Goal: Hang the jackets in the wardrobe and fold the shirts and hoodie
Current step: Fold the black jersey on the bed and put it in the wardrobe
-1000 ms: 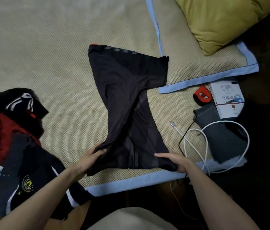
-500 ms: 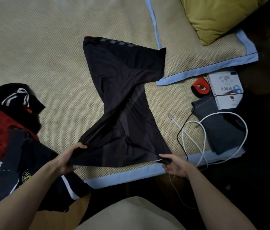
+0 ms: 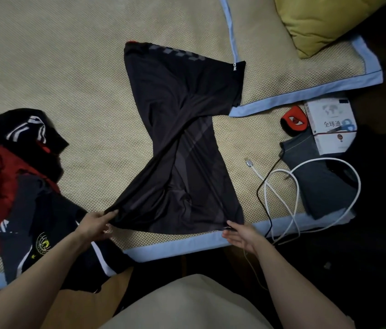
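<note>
Black shirt (image 3: pixel 182 148), sleeve lettering unreadable; box (image 3: pixel 330 124) reads "全球通".

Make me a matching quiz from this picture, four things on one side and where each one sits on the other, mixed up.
Things:
1. black short-sleeved shirt
2. yellow-green cushion
3. white coiled cable
4. red and black clothes pile

Places:
A. far right corner of the mat
B. left edge of the mat
C. middle of the mat, hem held by both hands
D. right of the shirt, partly over a grey cloth

Pairs: 1-C, 2-A, 3-D, 4-B
</note>
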